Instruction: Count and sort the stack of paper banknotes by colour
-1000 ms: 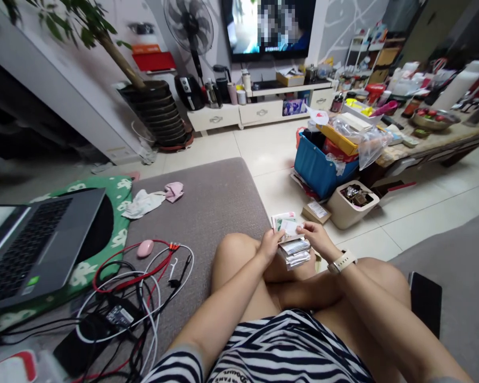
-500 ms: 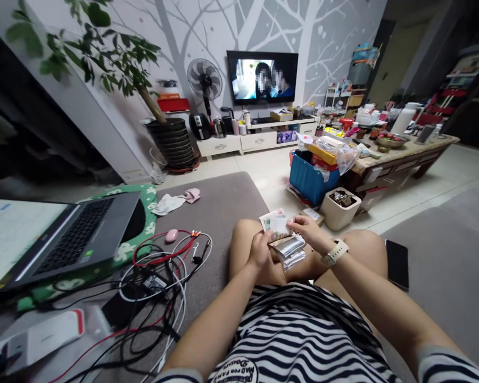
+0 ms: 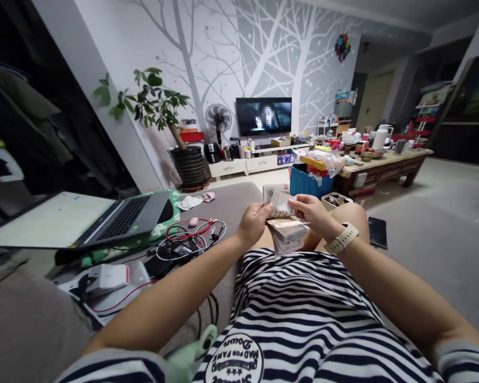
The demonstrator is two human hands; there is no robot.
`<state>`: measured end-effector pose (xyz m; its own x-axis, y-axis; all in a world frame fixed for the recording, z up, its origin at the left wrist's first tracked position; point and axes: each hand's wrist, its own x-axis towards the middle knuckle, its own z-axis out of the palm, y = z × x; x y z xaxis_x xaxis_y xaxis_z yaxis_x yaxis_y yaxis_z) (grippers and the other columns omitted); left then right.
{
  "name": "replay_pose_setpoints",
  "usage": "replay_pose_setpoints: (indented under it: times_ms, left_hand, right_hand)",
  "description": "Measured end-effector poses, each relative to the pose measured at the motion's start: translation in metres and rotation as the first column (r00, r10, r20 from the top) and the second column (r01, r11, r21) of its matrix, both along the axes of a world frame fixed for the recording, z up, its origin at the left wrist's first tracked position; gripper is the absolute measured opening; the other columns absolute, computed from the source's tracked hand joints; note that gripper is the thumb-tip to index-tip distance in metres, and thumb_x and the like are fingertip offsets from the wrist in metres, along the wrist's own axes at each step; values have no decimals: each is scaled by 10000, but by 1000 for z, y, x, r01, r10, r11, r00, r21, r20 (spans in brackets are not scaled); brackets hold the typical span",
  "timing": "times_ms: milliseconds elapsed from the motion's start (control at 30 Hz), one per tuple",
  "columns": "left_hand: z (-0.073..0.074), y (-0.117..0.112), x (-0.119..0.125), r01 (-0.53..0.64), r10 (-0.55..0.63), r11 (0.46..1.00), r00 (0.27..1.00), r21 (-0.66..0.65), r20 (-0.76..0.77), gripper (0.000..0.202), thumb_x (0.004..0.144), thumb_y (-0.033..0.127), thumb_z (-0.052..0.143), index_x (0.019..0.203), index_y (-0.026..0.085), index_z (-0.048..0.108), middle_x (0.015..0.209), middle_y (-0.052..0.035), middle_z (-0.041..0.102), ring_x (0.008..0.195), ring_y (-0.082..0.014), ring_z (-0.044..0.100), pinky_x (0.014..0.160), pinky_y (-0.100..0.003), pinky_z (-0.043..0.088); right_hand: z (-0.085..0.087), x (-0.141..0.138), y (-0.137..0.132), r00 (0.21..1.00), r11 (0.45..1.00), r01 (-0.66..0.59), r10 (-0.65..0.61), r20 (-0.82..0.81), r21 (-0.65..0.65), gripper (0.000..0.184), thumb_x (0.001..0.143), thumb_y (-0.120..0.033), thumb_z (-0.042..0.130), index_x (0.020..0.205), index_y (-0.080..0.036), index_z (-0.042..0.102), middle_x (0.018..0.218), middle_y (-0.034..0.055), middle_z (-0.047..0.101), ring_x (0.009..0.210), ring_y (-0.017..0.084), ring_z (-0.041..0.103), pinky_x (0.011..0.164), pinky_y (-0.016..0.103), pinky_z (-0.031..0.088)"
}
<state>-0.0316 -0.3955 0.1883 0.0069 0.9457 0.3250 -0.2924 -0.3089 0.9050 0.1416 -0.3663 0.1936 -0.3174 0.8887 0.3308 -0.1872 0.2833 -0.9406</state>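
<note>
Several banknotes, partly fanned, are held up over my lap. My left hand is closed on their left side, thumb on top. At the right edge of the notes my right hand pinches a pale note between thumb and fingers. Just under the hands is a thick folded wad of banknotes, its layered edges facing right. Whether my left hand's hidden fingers also grip the wad, I cannot tell. A pale-strapped watch is on my right wrist.
Left of me on the grey sofa are an open laptop, a tangle of cables and a pink mouse. A dark phone lies to the right. Ahead stand a blue bin and a cluttered coffee table.
The view has tilted up, showing more wall and ceiling. Both hands stay on the banknotes, and the folded wad beneath looks more spread open.
</note>
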Motion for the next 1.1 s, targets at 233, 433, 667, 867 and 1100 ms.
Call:
replay_pose_setpoints:
  times_ms: [233,433,667,867,1100]
  left_hand:
    - [24,-108,-8,-58,59,998,998,24,-13,245,713,383,742,794,152,723,736,-57,732,862,-279,704,739,-366,572]
    - [37,-124,-31,-177,175,984,983,-36,-56,213,703,328,754,799,143,711,698,-56,714,799,-274,708,667,-352,573]
    - [2,-109,-18,-51,52,998,999,-21,16,194,710,352,730,780,172,717,755,-74,735,957,-332,696,801,-407,567]
    - [-61,-75,-37,36,-21,989,994,-141,110,208,654,335,739,781,172,720,755,-91,752,956,-348,700,840,-430,554]
    - [-99,-57,-30,66,-27,973,984,-220,175,278,648,303,769,853,126,703,858,-122,764,968,-318,705,883,-438,544]
  right_hand:
    - [28,-10,-84,987,969,-156,146,67,192,424,696,-529,749,611,-179,526,549,-55,463,519,75,378,489,224,262]
    - [37,-30,-94,965,940,-260,244,98,220,401,713,-533,724,658,-171,559,595,-34,507,536,85,413,503,225,303]
    - [2,-9,-95,986,958,-167,159,53,234,387,736,-530,716,651,-180,572,593,-25,504,552,101,398,509,238,297]
    - [-60,-39,-74,993,983,-116,116,11,140,416,726,-550,684,585,-195,521,536,-39,456,515,100,354,498,251,264]
    - [-96,-37,-73,995,993,90,-92,28,79,367,708,-522,676,612,-194,541,578,-22,502,570,131,425,538,267,326]
